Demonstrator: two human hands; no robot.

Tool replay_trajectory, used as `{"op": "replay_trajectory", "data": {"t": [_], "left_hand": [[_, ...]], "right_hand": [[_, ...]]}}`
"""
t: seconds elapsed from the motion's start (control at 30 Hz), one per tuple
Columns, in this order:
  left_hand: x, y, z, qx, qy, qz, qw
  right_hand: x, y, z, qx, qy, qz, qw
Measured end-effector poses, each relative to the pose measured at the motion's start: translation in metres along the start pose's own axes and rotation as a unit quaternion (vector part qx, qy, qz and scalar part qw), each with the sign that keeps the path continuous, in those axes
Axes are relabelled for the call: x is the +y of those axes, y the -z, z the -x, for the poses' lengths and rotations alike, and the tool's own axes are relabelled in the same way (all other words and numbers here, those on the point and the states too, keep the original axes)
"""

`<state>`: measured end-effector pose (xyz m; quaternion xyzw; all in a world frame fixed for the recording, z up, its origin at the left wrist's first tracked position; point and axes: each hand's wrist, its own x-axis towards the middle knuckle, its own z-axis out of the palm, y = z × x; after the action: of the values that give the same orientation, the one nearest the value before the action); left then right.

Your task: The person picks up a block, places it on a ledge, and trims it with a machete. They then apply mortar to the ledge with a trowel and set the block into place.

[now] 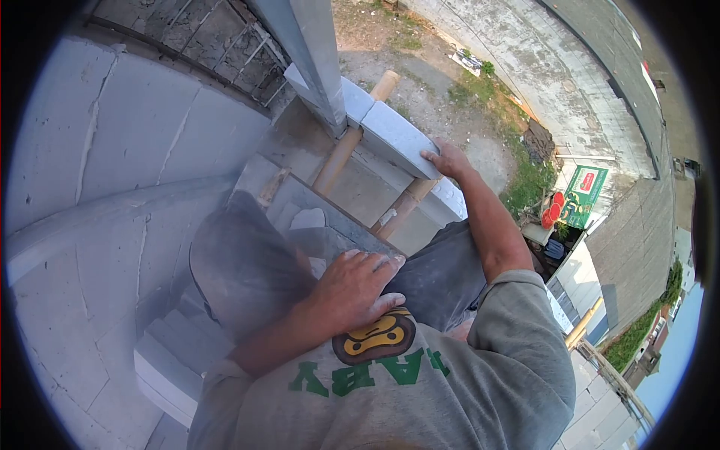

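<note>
A pale grey block wall point(97, 150) with cracked mortar lines is curving along the left, and far below on the right a dirt yard point(435, 82) with grass patches and one green signboard point(583, 193) is showing. The person is perching high up, looking down over a grey printed T-shirt point(420, 390) and dusty grey trousers point(247, 262). The right hand point(448, 160) is reaching out to the far side, its fingers lying flat and open on the top face of one light grey concrete block point(397, 135), not curling round it. That block is sitting at the far end of the wall top, across two bamboo poles point(341, 154). The left hand point(360, 289) is resting near the body, fingers spread loosely over the thigh, gripping nothing.
</note>
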<state>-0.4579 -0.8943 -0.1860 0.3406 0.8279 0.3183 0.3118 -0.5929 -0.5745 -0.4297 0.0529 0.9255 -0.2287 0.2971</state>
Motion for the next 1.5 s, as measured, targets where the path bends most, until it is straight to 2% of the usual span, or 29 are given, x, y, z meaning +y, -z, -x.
{"op": "replay_trajectory", "data": {"t": [0.13, 0.37, 0.47, 0.53, 0.57, 0.63, 0.73, 0.93, 1.07, 1.37, 1.5], "left_hand": [[-0.001, 0.001, -0.001, -0.007, 0.011, 0.0, 1.0], [-0.003, 0.003, 0.0, -0.015, 0.02, -0.006, 1.0], [-0.003, 0.004, 0.0, -0.013, 0.012, -0.003, 1.0], [-0.002, 0.004, 0.001, -0.018, 0.019, -0.008, 1.0], [-0.003, 0.003, 0.001, -0.019, 0.018, -0.007, 1.0], [-0.003, 0.002, 0.002, -0.008, -0.002, -0.003, 1.0], [-0.003, 0.003, 0.001, -0.023, 0.018, -0.004, 1.0], [-0.002, 0.004, 0.001, -0.028, 0.018, -0.005, 0.999], [-0.002, 0.005, 0.004, -0.023, 0.023, -0.006, 0.999], [0.002, 0.005, 0.012, 0.005, 0.008, 0.005, 1.0], [0.001, 0.002, 0.007, -0.003, 0.018, 0.009, 1.0]], "right_hand": [[0.006, -0.004, -0.005, 0.012, 0.013, -0.054, 0.998], [-0.001, -0.006, -0.005, 0.036, 0.036, -0.074, 0.996], [-0.008, -0.005, -0.005, 0.036, 0.003, -0.044, 0.998], [-0.019, -0.001, -0.003, 0.021, -0.067, 0.018, 0.997], [-0.022, 0.001, -0.002, 0.021, -0.069, 0.018, 0.997], [-0.028, 0.001, 0.001, 0.053, -0.014, 0.046, 0.997], [-0.046, 0.002, 0.009, 0.034, 0.007, 0.091, 0.995], [-0.072, -0.01, 0.023, 0.065, -0.036, 0.213, 0.974], [-0.074, -0.01, 0.018, 0.022, -0.06, 0.174, 0.983], [-0.075, -0.009, 0.027, 0.054, -0.044, 0.15, 0.986], [-0.068, -0.008, 0.033, 0.111, -0.032, 0.153, 0.981]]}}
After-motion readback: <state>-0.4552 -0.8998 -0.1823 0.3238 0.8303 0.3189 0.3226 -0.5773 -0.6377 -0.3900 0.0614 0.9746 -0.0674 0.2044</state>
